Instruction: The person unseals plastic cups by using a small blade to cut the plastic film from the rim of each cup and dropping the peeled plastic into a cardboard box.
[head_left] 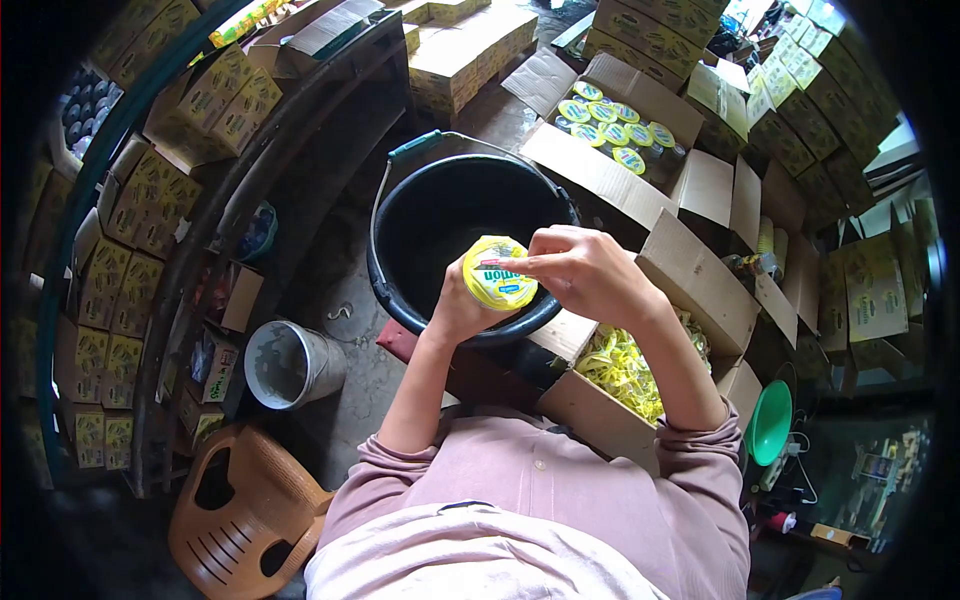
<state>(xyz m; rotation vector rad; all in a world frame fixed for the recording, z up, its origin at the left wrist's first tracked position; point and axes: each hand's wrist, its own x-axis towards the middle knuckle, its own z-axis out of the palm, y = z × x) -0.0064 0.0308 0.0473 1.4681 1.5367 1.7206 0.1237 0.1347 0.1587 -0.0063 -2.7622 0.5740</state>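
My left hand point(458, 308) is wrapped round a sealed drink cup point(500, 293), its yellow and white printed lid turned up toward me. The cup is held above the near rim of a black bucket point(408, 210). My right hand point(590, 268) reaches over the lid from the right, fingers pinched together with the index finger stretched across the print. A small red mark shows by that fingertip; whether the pinch holds anything is too small to tell. Under my right forearm stands an open carton point(605, 415) of yellow wrapped strips point(615, 362).
Beyond the bucket, an open carton point(572, 153) holds several yellow-lidded cups point(603, 112). A white pail point(325, 365) and a brown plastic chair point(245, 505) stand at left, near shelves of printed cartons point(155, 200). A green bowl point(769, 423) is at right.
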